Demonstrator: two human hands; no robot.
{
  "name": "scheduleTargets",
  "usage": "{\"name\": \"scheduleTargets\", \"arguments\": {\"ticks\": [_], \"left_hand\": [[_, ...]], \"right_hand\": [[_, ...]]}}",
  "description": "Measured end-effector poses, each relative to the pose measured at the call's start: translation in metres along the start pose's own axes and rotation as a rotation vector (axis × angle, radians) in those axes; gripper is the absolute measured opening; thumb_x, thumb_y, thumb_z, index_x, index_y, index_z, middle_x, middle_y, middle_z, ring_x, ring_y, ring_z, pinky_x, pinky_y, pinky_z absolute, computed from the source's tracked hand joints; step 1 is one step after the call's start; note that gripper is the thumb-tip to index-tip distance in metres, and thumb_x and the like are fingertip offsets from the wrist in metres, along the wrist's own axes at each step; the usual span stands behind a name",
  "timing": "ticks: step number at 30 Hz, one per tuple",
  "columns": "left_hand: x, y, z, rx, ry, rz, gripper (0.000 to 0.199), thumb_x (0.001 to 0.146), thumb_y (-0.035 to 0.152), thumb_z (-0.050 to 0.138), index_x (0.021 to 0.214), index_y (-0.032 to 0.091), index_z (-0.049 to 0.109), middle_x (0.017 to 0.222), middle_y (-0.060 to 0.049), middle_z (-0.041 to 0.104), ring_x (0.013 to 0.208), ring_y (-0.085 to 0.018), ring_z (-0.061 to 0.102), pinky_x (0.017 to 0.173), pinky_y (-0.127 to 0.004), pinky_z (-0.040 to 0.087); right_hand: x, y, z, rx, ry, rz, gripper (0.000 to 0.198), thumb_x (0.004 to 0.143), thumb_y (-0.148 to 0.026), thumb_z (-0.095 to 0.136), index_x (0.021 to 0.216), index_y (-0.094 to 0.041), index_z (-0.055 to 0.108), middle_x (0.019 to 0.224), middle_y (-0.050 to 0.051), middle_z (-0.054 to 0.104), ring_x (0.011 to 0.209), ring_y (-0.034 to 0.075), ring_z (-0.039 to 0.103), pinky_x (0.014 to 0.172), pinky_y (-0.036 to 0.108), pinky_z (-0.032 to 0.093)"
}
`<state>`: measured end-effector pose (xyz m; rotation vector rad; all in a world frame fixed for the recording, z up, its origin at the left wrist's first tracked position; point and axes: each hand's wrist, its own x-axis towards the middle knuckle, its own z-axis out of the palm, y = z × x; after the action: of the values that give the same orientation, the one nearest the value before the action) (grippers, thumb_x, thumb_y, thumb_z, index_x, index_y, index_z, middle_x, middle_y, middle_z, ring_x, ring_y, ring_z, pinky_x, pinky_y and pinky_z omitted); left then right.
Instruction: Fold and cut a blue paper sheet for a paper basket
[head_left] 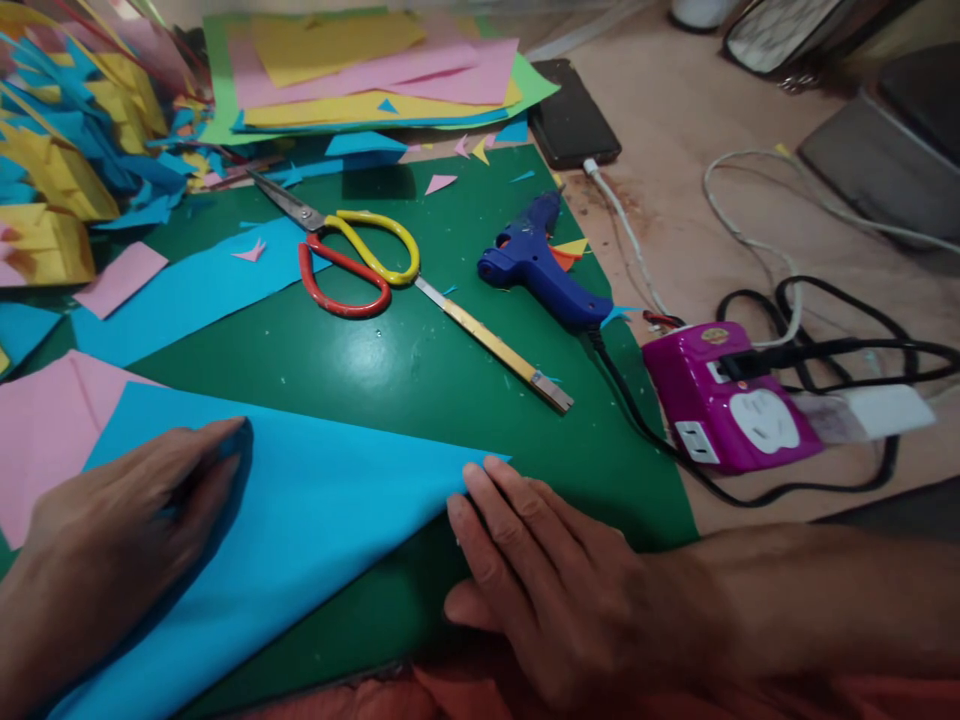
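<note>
A large sheet of blue paper (322, 500) lies folded over into a long pointed shape, its tip towards the right. On its left part rests my left hand (127, 520), fingers loosely bent, with a small gap between the forefinger and the finger below. Stretched fingers of my right hand (555, 580) press flat on the narrow tip, the thumb apart below them. The lower folded edge is rounded, standing slightly off the green board (405, 370). Pink paper (52, 430) shows partly under the blue sheet at the left.
Beyond the sheet lie scissors (352, 260), a slim yellow cutter (495, 345) and a blue glue gun (547, 265). A purple power socket (735, 400) with cables and a phone (574, 115) are at the right. Coloured sheets (375, 70), scraps and folded paper pieces (60, 170) fill the back.
</note>
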<state>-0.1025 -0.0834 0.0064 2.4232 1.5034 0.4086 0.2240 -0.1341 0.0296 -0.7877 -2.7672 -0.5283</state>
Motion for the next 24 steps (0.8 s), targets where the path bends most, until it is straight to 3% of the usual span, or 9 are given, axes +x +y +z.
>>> {"name": "scheduleTargets", "arguments": {"ticks": [2, 4, 7, 11, 15, 19, 22, 24], "left_hand": [[0.006, 0.009, -0.005, 0.247, 0.054, -0.061, 0.032, 0.092, 0.038, 0.037, 0.113, 0.027, 0.058, 0.079, 0.002, 0.065, 0.064, -0.018, 0.061, 0.046, -0.028, 0.035], [0.011, 0.017, -0.009, 0.348, 0.007, -0.003, 0.026, 0.093, 0.035, 0.041, 0.109, 0.022, 0.059, 0.076, 0.001, 0.066, 0.062, -0.015, 0.062, 0.048, -0.024, 0.040], [0.017, 0.023, -0.011, 0.367, 0.062, 0.124, 0.025, 0.096, 0.031, 0.038, 0.105, 0.018, 0.057, 0.084, -0.004, 0.069, 0.065, -0.014, 0.063, 0.056, -0.023, 0.047], [0.018, 0.019, -0.005, 0.338, 0.072, 0.164, 0.024, 0.096, 0.027, 0.039, 0.109, 0.015, 0.055, 0.085, -0.006, 0.068, 0.067, -0.015, 0.063, 0.061, -0.025, 0.049], [0.016, 0.019, -0.002, 0.415, 0.130, 0.192, 0.026, 0.096, 0.023, 0.037, 0.101, 0.013, 0.060, 0.070, -0.005, 0.063, 0.059, -0.017, 0.058, 0.052, -0.026, 0.043], [0.019, 0.027, -0.006, 0.564, 0.120, 0.179, 0.025, 0.093, 0.018, 0.039, 0.093, 0.015, 0.065, 0.078, -0.008, 0.061, 0.067, -0.020, 0.056, 0.047, -0.026, 0.035], [0.024, 0.027, -0.008, 0.571, 0.139, 0.254, 0.028, 0.093, 0.014, 0.038, 0.089, 0.013, 0.066, 0.097, -0.014, 0.061, 0.083, -0.024, 0.055, 0.058, -0.030, 0.043], [0.027, 0.024, -0.007, 0.496, 0.126, 0.378, 0.033, 0.094, 0.013, 0.032, 0.090, 0.011, 0.065, 0.101, -0.014, 0.060, 0.086, -0.022, 0.054, 0.069, -0.033, 0.048]], "right_hand": [[-0.002, -0.002, -0.001, -0.025, -0.015, 0.019, 0.057, 0.092, -0.048, 0.045, 0.108, 0.004, 0.063, 0.100, 0.024, 0.070, 0.092, 0.031, 0.069, 0.065, 0.036, 0.060], [-0.003, -0.003, -0.001, -0.033, -0.016, 0.026, 0.058, 0.091, -0.049, 0.046, 0.107, 0.003, 0.064, 0.098, 0.024, 0.071, 0.092, 0.031, 0.069, 0.064, 0.034, 0.059], [-0.003, -0.003, 0.000, -0.043, -0.018, 0.066, 0.055, 0.091, -0.048, 0.047, 0.107, 0.002, 0.064, 0.099, 0.023, 0.071, 0.094, 0.030, 0.068, 0.067, 0.034, 0.058], [-0.003, -0.003, 0.005, -0.050, 0.016, 0.106, 0.051, 0.093, -0.044, 0.045, 0.107, 0.001, 0.064, 0.102, 0.021, 0.071, 0.095, 0.028, 0.068, 0.073, 0.034, 0.055], [-0.004, -0.001, 0.009, -0.051, 0.048, 0.092, 0.050, 0.095, -0.043, 0.040, 0.105, -0.001, 0.065, 0.101, 0.019, 0.072, 0.094, 0.027, 0.067, 0.075, 0.036, 0.052], [0.002, 0.004, 0.009, -0.070, 0.061, 0.061, 0.053, 0.096, -0.046, 0.034, 0.112, -0.005, 0.063, 0.095, 0.017, 0.072, 0.083, 0.024, 0.066, 0.073, 0.037, 0.049], [0.009, 0.007, 0.009, -0.042, 0.030, 0.040, 0.055, 0.095, -0.049, 0.032, 0.113, -0.006, 0.063, 0.082, 0.014, 0.070, 0.073, 0.022, 0.063, 0.066, 0.036, 0.048], [0.012, 0.007, 0.009, -0.021, -0.003, 0.026, 0.055, 0.096, -0.047, 0.032, 0.109, -0.005, 0.065, 0.086, 0.016, 0.069, 0.081, 0.024, 0.062, 0.069, 0.038, 0.049]]}}
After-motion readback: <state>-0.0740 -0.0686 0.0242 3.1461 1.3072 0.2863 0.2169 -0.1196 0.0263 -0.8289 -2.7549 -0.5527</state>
